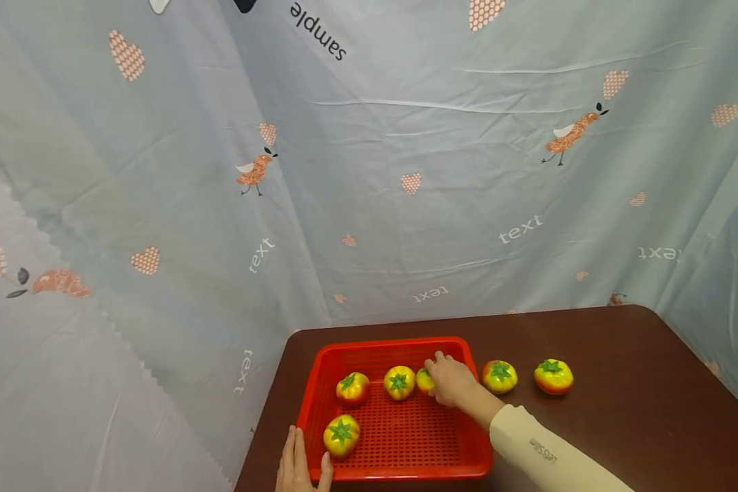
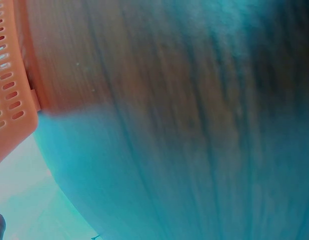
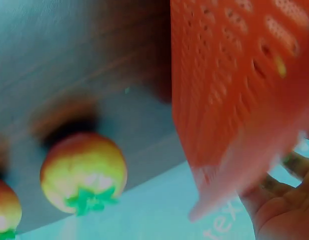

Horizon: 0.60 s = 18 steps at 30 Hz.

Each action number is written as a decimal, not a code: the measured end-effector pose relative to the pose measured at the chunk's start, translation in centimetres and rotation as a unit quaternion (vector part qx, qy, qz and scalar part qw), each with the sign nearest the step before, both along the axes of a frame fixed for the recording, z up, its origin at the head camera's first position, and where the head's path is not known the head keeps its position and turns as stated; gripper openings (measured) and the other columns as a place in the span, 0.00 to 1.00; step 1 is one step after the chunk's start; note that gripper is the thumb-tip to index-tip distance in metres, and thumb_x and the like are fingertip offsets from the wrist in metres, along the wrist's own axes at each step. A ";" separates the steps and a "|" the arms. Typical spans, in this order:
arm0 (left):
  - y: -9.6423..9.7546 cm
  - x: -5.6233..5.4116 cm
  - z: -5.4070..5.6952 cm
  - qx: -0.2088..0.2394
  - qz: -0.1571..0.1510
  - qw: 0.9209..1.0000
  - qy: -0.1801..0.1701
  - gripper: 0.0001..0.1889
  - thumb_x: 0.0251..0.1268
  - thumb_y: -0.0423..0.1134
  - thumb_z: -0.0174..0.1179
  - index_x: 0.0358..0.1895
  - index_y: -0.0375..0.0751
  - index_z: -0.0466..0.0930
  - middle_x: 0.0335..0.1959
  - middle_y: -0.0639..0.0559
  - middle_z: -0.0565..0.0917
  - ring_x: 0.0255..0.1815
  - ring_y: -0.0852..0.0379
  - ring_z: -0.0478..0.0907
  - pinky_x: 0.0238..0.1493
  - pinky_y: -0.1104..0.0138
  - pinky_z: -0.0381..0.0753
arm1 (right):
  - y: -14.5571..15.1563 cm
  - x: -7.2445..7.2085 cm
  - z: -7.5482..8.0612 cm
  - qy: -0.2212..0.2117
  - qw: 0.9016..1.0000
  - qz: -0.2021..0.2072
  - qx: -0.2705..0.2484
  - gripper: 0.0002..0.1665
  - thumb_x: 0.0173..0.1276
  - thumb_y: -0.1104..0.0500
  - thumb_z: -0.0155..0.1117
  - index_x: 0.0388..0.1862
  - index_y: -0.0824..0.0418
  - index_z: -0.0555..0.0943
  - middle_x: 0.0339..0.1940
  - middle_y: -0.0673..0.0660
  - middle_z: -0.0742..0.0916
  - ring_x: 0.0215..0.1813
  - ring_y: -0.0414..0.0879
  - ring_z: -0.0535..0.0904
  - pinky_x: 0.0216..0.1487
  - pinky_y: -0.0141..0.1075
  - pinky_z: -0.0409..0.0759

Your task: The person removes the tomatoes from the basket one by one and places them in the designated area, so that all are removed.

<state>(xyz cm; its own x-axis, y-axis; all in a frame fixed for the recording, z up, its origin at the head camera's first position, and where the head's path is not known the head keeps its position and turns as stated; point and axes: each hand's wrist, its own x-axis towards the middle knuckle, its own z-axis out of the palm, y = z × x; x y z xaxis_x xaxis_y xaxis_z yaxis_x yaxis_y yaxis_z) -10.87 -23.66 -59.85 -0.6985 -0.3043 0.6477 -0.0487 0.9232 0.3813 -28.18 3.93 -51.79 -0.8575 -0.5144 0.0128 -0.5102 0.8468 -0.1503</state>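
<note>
A red plastic basket [image 1: 400,473] with perforated sides holds several yellow-red persimmons with green leafy tops. My right hand [image 1: 452,381] reaches over the basket's right rim and grips a persimmon [image 1: 425,380], which the fingers partly cover. Just left of it lies another persimmon [image 1: 399,383]; one more [image 1: 352,389] sits farther left. Near the front left corner is a persimmon [image 1: 341,436]. My left hand [image 1: 296,466] rests against the basket's left front corner, fingers straight. In the right wrist view the basket wall [image 3: 209,75] partly blocks the right hand [image 3: 287,207].
Outside the basket, to its right, two persimmons lie on the dark brown table [image 1: 639,383]: a nearer one [image 1: 500,377] and a farther one [image 1: 553,377]. A patterned pale curtain [image 1: 369,171] hangs behind the table and along its sides.
</note>
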 end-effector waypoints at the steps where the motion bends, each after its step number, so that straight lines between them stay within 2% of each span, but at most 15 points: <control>1: 0.0 0.0 0.0 0.001 0.000 1.000 0.000 0.40 0.46 0.40 0.71 0.64 0.24 0.70 0.63 0.30 0.73 0.52 0.33 0.77 0.41 0.41 0.79 | 0.3 -0.1 0.4 0.000 1.000 0.000 -0.010 0.33 0.56 0.51 0.76 0.58 0.62 0.78 0.58 0.65 0.80 0.55 0.60 0.80 0.45 0.47 0.83; 5: 0.1 0.0 -0.1 0.001 0.000 1.000 0.000 0.40 0.46 0.40 0.71 0.65 0.25 0.70 0.64 0.30 0.72 0.52 0.33 0.77 0.42 0.41 0.79 | 2.0 -0.6 2.0 0.016 0.999 0.012 -0.050 0.32 0.58 0.53 0.75 0.59 0.63 0.77 0.56 0.66 0.79 0.54 0.62 0.80 0.43 0.48 0.83; 9: 0.0 -0.1 -0.1 -0.002 -0.009 1.000 0.011 0.39 0.46 0.39 0.71 0.64 0.24 0.70 0.64 0.30 0.72 0.51 0.32 0.77 0.41 0.41 0.79 | 4.4 -1.8 3.3 0.055 0.995 0.017 -0.084 0.31 0.60 0.54 0.73 0.61 0.64 0.76 0.54 0.66 0.79 0.50 0.60 0.80 0.44 0.48 0.82; 13: 0.0 0.0 0.0 -0.004 -0.009 1.000 0.018 0.39 0.46 0.39 0.70 0.64 0.24 0.71 0.63 0.29 0.73 0.50 0.31 0.78 0.39 0.40 0.79 | 7.2 -3.2 4.8 0.083 0.991 0.009 -0.100 0.33 0.61 0.54 0.72 0.62 0.65 0.75 0.50 0.65 0.79 0.45 0.57 0.80 0.44 0.48 0.81; 18: 0.1 0.0 0.0 -0.003 -0.005 1.000 0.014 0.38 0.46 0.39 0.70 0.64 0.24 0.71 0.62 0.29 0.73 0.50 0.31 0.78 0.39 0.41 0.79 | 11.0 -4.5 6.2 0.092 0.990 -0.017 -0.105 0.32 0.62 0.55 0.72 0.62 0.66 0.75 0.47 0.65 0.79 0.42 0.56 0.80 0.41 0.50 0.81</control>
<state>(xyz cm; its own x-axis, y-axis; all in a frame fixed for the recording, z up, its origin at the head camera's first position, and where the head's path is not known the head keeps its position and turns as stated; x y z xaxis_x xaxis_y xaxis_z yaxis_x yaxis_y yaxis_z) -10.87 -23.60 -59.86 -0.6826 -0.2940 0.6690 -0.0291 0.9257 0.3772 -32.71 14.98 -45.63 -0.8472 -0.4554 0.2737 -0.5176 0.8237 -0.2316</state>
